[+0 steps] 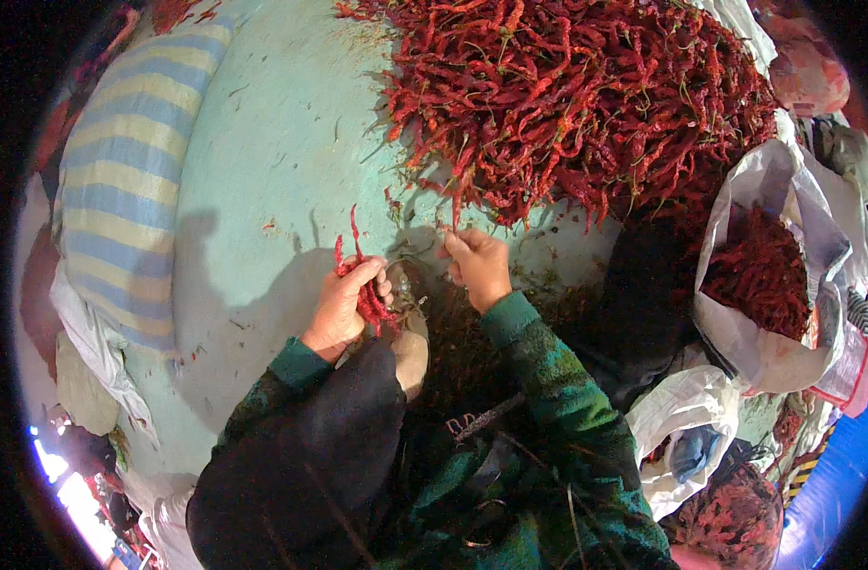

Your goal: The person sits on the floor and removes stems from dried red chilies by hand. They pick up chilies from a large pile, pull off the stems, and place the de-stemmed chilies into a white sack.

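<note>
My left hand (345,306) is closed around a small bunch of wrinkled dried red chili peppers (369,305). Their thin ends stick out above the thumb and below the fingers. To its right, my right hand (479,265) pinches a single red chili pepper (456,212) between thumb and finger, and that pepper points away from me. Just beyond this hand spreads a large heap of dried red chili peppers (569,107), many with pale green stems. Below my left hand shows a tan shoe (411,349), partly covered by my dark trouser leg.
A full blue-and-cream striped sack (127,171) lies left on the pale green floor (284,142), which bears loose stems. At right stands an open white sack (719,313) holding red chilies. Nearer are a smaller white bag (647,420) and a filled mesh sack (733,513).
</note>
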The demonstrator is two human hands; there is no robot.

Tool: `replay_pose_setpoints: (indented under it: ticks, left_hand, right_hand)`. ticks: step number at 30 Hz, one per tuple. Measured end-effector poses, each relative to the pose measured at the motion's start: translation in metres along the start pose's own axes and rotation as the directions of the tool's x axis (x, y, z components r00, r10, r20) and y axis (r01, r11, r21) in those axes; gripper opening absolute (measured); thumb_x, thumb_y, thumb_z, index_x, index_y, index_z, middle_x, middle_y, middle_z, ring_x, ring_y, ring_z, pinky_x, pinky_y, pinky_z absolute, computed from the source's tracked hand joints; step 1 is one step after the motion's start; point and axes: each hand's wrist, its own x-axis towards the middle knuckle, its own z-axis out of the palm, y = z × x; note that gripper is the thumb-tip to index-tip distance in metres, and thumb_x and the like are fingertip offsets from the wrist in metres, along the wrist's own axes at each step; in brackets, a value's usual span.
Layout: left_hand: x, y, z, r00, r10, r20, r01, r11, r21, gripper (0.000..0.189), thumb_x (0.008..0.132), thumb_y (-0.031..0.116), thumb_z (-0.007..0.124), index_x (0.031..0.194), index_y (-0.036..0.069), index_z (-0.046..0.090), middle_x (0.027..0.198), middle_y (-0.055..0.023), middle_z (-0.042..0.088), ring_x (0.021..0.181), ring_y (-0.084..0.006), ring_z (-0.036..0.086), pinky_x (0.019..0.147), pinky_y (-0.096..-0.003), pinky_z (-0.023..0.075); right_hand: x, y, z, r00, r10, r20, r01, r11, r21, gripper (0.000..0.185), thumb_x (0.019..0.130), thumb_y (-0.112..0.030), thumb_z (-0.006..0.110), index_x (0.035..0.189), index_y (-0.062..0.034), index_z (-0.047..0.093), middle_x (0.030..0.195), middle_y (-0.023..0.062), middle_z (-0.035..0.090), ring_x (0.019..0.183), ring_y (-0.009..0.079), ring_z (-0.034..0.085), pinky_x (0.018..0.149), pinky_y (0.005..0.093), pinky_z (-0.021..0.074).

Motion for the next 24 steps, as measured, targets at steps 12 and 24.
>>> replay_pose_setpoints:
  ticks: [12,24]
  left_hand:
    - [-0.004,-0.007,0.02,0.999,0.023,0.028,-0.025,0.995,0.101,0.014,0.082,0.015,0.059,0.09,0.003,0.056,0.079,-0.0054,0.06,0.068,-0.0132,0.057,0.058,-0.0277,0.0477]
    - [-0.015,-0.011,0.03,0.999,-0.004,0.035,-0.01,0.912,0.41,0.011,0.079,0.012,0.061,0.084,0.003,0.056,0.063,-0.0018,0.054,0.05,-0.0091,0.051,0.043,-0.0227,0.0404]
  right_hand:
    - [-0.085,-0.049,-0.032,0.754,-0.289,0.59,0.4,0.914,-0.064,0.015,0.08,-0.011,0.061,0.084,0.0034,0.061,0.065,0.0054,0.058,0.064,0.0088,0.052,0.058,0.027,0.044]
    - [-0.042,-0.074,-0.014,0.912,-0.08,0.402,-0.034,0.963,0.268,0.01,0.078,-0.008,0.061,0.08,0.002,0.059,0.07,0.0025,0.058,0.064,0.0084,0.052,0.059,0.0237,0.0431]
